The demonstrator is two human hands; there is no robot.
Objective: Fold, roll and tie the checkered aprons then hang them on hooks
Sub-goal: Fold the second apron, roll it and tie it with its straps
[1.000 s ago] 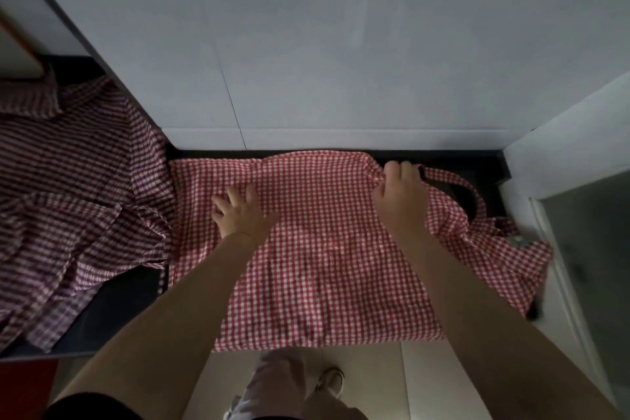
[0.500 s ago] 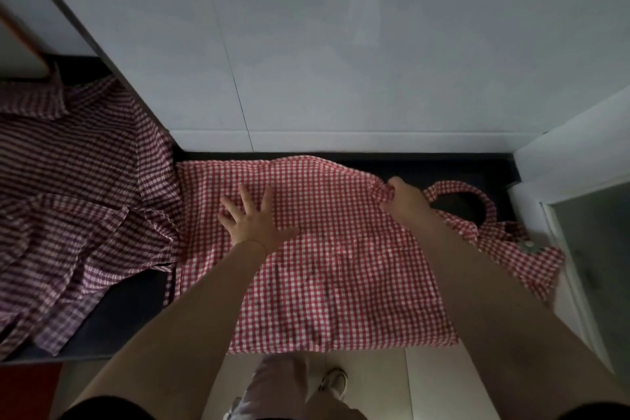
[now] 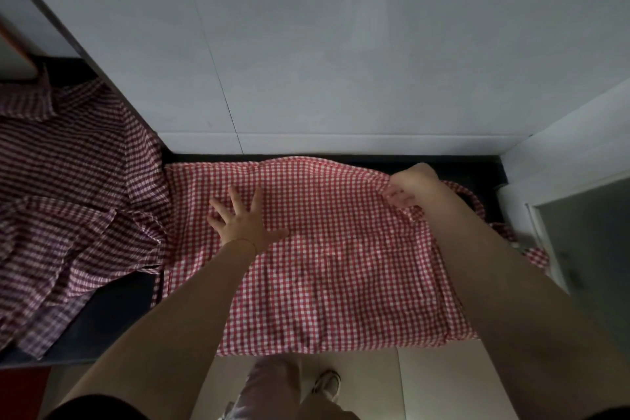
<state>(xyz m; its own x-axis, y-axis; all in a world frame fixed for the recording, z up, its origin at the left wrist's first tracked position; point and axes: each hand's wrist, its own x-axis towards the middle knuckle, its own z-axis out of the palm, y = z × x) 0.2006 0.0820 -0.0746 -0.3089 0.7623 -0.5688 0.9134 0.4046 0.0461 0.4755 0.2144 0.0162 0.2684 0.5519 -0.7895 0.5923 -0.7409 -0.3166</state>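
- Red checkered apron (image 3: 341, 249) lies spread flat on the dark counter (image 3: 112, 314), reaching from its back edge to its front edge, where the hem hangs over.
- My left hand (image 3: 243, 223) presses flat on the apron's left part, fingers straight and spread.
- My right hand (image 3: 407, 189) pinches a bunched fold at the apron's back right corner.
- Neck strap (image 3: 472, 198) loops just beside the right hand.
- Darker checkered aprons (image 3: 71, 211) lie heaped at the counter's left end.

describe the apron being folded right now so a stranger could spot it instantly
On the dark counter below the pale wall, the bright red apron lies flat in the middle, under the left hand and gripped by the right hand. The neighbouring pile on the left is darker and crumpled.
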